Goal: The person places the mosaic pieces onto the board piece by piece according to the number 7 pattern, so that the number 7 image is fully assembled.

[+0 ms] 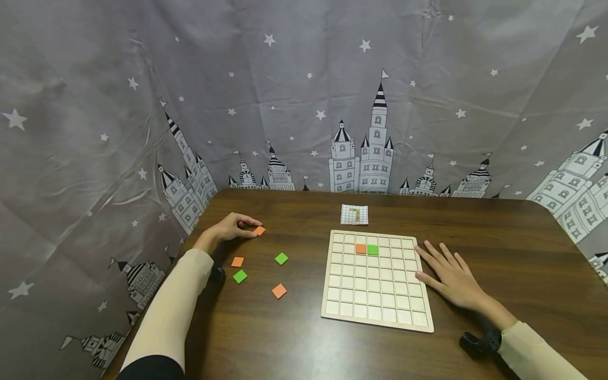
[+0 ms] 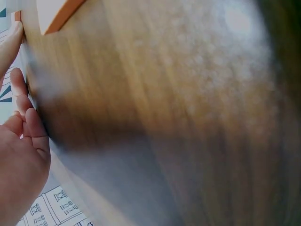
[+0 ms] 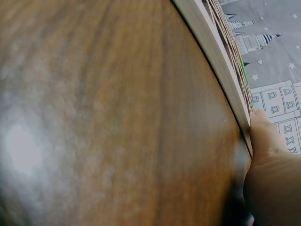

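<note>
At the left of the table in the head view, my left hand (image 1: 231, 227) pinches an orange square tile (image 1: 259, 230) between thumb and fingers. In the left wrist view that hand (image 2: 23, 155) is at the left edge. My right hand (image 1: 451, 274) lies with spread, straight fingers at the right edge of a pale wooden grid board (image 1: 328, 274), thumb touching its rim. An orange tile (image 1: 361, 248) and a green tile (image 1: 372, 249) sit side by side in cells near the board's far edge. The right wrist view shows the thumb (image 3: 265, 136) against the board's side.
Loose on the table left of the board lie two orange tiles (image 1: 237, 262) (image 1: 279, 291) and two green tiles (image 1: 281, 258) (image 1: 239, 276). Behind the board is a small printed grid card (image 1: 354, 215). A grey curtain (image 1: 294, 95) hangs along the table's far edge.
</note>
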The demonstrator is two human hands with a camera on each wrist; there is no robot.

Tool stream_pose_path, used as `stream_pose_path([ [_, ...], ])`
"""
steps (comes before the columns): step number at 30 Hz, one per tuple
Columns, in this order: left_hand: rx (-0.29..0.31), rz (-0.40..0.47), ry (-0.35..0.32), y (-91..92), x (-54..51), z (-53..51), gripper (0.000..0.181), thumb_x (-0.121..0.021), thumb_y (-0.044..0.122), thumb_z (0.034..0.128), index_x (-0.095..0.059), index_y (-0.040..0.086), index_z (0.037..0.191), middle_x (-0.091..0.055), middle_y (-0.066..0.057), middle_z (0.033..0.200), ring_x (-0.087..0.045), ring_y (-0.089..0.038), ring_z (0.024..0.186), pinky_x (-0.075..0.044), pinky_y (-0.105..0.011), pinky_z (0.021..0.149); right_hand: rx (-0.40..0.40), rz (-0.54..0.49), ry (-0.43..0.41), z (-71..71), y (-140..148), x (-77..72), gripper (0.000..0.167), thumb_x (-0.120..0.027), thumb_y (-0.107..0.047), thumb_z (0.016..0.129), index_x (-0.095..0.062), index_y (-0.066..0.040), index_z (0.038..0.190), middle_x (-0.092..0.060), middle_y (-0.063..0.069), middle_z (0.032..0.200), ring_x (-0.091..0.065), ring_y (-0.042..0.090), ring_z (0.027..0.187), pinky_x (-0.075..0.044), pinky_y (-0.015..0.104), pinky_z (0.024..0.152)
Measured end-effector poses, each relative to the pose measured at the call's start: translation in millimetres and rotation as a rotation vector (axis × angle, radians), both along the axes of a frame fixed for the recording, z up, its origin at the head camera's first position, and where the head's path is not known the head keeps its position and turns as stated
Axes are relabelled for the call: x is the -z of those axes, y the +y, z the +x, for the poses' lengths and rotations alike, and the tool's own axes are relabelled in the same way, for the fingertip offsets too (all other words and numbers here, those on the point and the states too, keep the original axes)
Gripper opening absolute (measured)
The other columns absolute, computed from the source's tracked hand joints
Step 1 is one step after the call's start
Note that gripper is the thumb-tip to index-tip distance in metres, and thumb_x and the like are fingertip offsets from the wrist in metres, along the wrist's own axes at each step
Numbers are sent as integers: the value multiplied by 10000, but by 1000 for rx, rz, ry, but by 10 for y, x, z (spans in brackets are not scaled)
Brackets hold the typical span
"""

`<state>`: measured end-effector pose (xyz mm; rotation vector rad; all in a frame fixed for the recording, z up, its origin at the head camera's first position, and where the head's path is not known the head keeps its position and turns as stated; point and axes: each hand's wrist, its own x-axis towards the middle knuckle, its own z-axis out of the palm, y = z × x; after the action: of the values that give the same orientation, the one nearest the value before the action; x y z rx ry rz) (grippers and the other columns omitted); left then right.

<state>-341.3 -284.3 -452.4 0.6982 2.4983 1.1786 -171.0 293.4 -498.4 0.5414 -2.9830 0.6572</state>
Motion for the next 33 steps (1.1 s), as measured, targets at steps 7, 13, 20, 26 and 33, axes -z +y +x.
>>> stream_pose_path([
  [7, 51, 36, 54, -37, 86, -52, 285, -787, 142, 872, -746, 24, 1129, -716, -94, 1073, -424, -173, 783, -356, -275, 702, 2, 5, 3, 1, -3, -3, 674, -524, -455, 1020, -280, -189, 1590, -191, 167, 1630, -112, 474, 1463, -60, 681, 1100],
  [13, -37, -67, 47, 45, 26, 24, 282, -736, 26, 894, -683, -99, 1142, -670, -231, 1050, -430, -216, 788, -364, -283, 701, 3, 6, 2, 0, -5, -11, 674, -521, -458, 1021, -278, -191, 1590, -193, 167, 1629, -115, 472, 1463, -62, 679, 1100],
  [20, -62, -73, 24, 62, -10, 39, 267, -733, 41, 903, -682, -91, 1129, -656, -144, 968, -446, -198, 774, -382, -265, 678, 1, 1, 2, 2, -6, -11, 674, -526, -452, 1020, -280, -189, 1589, -195, 173, 1627, -118, 475, 1461, -66, 683, 1097],
  [26, -115, -53, 5, 51, -14, 37, 275, -721, 47, 916, -670, -103, 1141, -629, -117, 946, -451, -205, 787, -390, -252, 675, 3, 6, 7, -4, -5, -10, 675, -524, -456, 1020, -277, -194, 1591, -194, 171, 1628, -115, 471, 1463, -65, 681, 1098],
  [33, -114, 5, 3, 118, -79, 63, 300, -720, 69, 923, -655, -105, 1159, -569, -110, 937, -457, -200, 812, -396, -232, 676, 3, 8, 5, -1, -4, -9, 677, -525, -457, 1019, -273, -199, 1592, -194, 170, 1628, -114, 471, 1463, -63, 680, 1099],
])
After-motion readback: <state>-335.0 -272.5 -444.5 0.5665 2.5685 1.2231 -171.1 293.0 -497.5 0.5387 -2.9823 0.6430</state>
